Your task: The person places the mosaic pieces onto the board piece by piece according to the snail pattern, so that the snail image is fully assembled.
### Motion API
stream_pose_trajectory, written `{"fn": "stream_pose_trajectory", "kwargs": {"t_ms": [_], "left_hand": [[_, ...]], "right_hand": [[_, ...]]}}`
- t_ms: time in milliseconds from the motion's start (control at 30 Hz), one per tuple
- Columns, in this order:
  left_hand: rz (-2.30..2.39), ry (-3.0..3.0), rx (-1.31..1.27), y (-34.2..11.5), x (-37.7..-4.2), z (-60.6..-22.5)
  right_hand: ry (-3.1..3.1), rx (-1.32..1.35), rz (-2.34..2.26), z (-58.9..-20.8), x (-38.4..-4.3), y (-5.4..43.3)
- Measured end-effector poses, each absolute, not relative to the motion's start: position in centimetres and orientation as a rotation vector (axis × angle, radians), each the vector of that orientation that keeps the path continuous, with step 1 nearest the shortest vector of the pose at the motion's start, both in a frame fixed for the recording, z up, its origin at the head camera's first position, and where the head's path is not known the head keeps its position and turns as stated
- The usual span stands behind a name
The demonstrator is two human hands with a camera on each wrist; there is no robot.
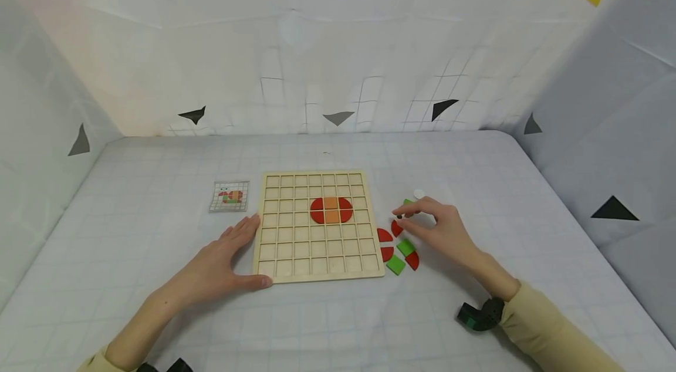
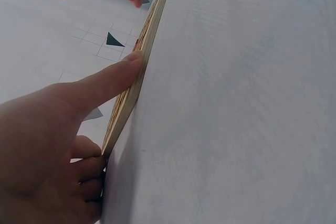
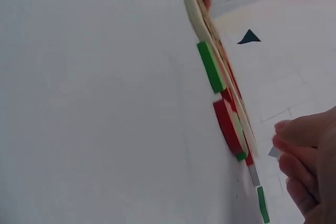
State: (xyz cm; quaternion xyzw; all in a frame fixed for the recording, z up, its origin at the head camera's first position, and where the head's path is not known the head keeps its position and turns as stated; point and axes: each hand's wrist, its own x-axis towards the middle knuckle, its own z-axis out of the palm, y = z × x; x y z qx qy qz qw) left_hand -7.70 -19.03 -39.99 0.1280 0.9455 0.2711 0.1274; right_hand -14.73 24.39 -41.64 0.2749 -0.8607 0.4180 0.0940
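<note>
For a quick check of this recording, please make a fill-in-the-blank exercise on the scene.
The picture card lies to the ____ of the board.
On the board, red pieces flank ____ squares.
The loose squares beside the board are ____.
The hand pinching a small piece is the ____ one.

Missing words: left; orange; green; right.

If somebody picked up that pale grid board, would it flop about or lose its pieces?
The board would probably stay stiff: its edge looks straight and solid. It may feel fairly light for its width, being thin in the left wrist view. Tipped steeply, it might drop the orange pieces, which seem merely set into its shallow squares.
</note>
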Motion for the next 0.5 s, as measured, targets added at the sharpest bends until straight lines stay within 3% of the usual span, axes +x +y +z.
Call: {"fn": "stream_pose_trajectory", "kwargs": {"t_ms": [500], "left_hand": [[0.794, 2.759, 0.383, -19.1, -7.8, -40.4]], "right_hand": [[-2.5, 1.043, 1.181, -43.6, -14.4, 23.7]]}}
